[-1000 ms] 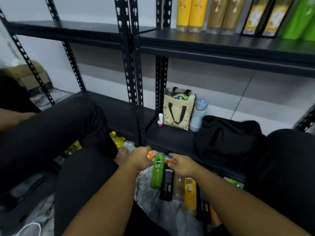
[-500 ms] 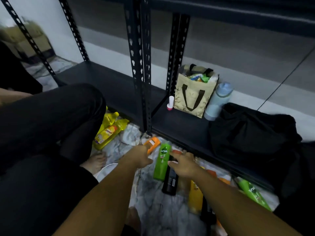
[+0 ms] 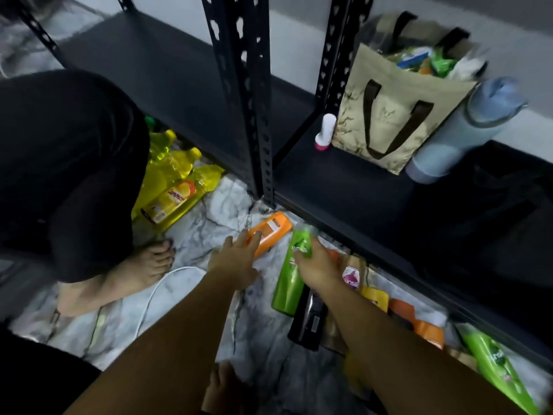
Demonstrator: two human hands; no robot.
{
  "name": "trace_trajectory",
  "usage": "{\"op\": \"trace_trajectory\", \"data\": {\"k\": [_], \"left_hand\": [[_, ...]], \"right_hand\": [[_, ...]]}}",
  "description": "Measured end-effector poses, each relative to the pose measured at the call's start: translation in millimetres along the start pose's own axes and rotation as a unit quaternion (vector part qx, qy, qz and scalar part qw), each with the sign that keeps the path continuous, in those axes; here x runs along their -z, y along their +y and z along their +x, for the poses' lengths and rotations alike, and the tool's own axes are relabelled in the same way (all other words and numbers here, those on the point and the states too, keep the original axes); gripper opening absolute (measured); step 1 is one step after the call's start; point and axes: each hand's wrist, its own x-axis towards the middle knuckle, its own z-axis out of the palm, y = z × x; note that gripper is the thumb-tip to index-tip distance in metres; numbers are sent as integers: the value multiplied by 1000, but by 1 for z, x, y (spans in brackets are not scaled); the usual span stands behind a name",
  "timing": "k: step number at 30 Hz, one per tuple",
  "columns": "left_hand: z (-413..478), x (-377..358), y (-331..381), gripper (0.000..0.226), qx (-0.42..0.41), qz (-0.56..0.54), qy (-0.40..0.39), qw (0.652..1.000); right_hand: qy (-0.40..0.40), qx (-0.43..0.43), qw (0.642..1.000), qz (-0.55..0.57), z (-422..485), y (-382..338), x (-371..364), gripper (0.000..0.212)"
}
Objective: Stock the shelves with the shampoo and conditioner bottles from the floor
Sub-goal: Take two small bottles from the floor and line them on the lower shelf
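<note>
White "sunsilk" lettering stands on the green bottle (image 3: 291,274), "nsilk" on the brown bottle (image 3: 353,275) beside it, "unsil" on the second green bottle (image 3: 496,363); the yellow bottle (image 3: 176,199) label is unreadable.

On the bottom shelf (image 3: 344,187): tote bag (image 3: 389,115), small stick (image 3: 324,131) just left of it, flask (image 3: 466,127) just right of it. On the floor (image 3: 194,244) before the shelf: row of shampoo bottles (image 3: 287,289) lying flat; oil bottles (image 3: 173,187) further left, past the post (image 3: 236,85).
</note>
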Motion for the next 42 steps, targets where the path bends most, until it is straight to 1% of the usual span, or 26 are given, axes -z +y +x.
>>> {"op": "trace_trajectory", "data": {"k": [3,6,8,10,11,13,15,17,19,21,22,23,25,26,27,28,29,31,33,36,39,42], "left_hand": [[14,-7,1,94,32,1,-12,999],[24,-12,10,95,53,-27,-7,998],[26,-14,16,95,73,-57,-8,996],[27,-18,17,94,91,-91,-29,991],[27,-22,17,92,99,-115,-40,988],[22,-34,21,85,117,-170,-47,977],[17,-44,27,80,155,-230,-54,959],[13,-47,28,71,200,-302,-65,930],[9,-43,25,60,210,-358,-86,905],[6,-39,19,38,205,-406,-92,886],[4,-38,18,26,207,-437,-91,871],[2,-37,18,21,206,-473,-90,852],[-5,-33,21,32,193,-533,-89,819],[-7,-32,22,41,185,-554,-87,807],[-10,-31,23,50,182,-568,-88,798],[-11,-31,24,53,181,-579,-86,790],[-14,-27,26,49,184,-594,-79,779],[-18,-20,28,38,202,-627,-70,749],[-19,-12,30,32,205,-652,-51,728],[-25,-3,33,34,198,-668,7,718],[-32,-1,35,43,173,-681,57,710],[-41,2,37,55,123,-689,83,709]], "right_hand": [[-8,-25,997,-72,25,-7,-6,66],[-29,-41,991,-127,35,-15,-12,75],[-31,-43,991,-122,35,-14,-18,72],[-22,-46,992,-112,31,-11,-22,65],[-19,-49,993,-106,28,-9,-24,64],[0,-53,995,-90,23,-4,-31,72],[18,-63,995,-70,19,0,-42,83],[23,-76,995,-62,16,3,-50,92],[13,-97,995,-34,16,4,-50,97],[1,-115,993,-11,19,4,-51,94],[-2,-119,993,4,20,5,-52,87],[-5,-125,992,28,19,5,-53,74],[-15,-124,988,90,16,7,-55,42],[-25,-120,986,113,14,8,-56,32],[-31,-121,984,129,12,9,-57,27],[-38,-124,980,152,11,10,-56,24],[-48,-129,974,182,10,11,-55,23],[-74,-133,959,241,5,10,-50,24],[-86,-126,953,261,0,9,-43,30],[-88,-89,957,263,-11,2,-27,41],[-90,-33,969,226,-23,-11,-8,55],[-102,29,983,149,-38,-20,10,59]]}}
